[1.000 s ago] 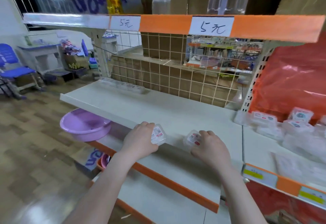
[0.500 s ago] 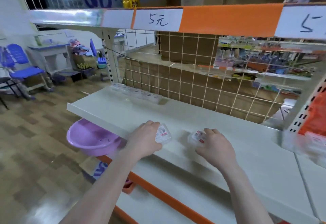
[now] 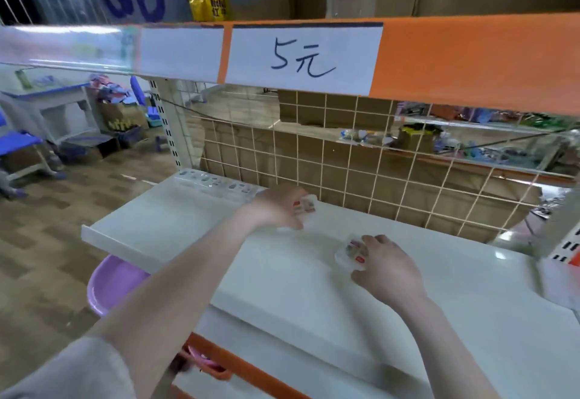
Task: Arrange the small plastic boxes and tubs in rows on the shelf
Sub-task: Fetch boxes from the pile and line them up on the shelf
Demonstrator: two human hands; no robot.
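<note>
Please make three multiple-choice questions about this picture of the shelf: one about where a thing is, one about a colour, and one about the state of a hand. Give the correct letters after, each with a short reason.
1. Where does the row of small boxes already placed lie?
A. along the back of the shelf, at its left end
B. at the front edge, right end
C. inside the basin

2. What colour is the basin below the shelf?
A. green
B. purple
C. black

3. What is the left hand doing?
A. resting flat and empty on the shelf
B. hanging below the shelf
C. holding a small clear box near the end of the row

Answers:
1 A, the row sits by the wire grid at the left rear corner.
2 B, its rim is light purple.
3 C, fingers are closed around the box; the right hand holds another box.
</note>
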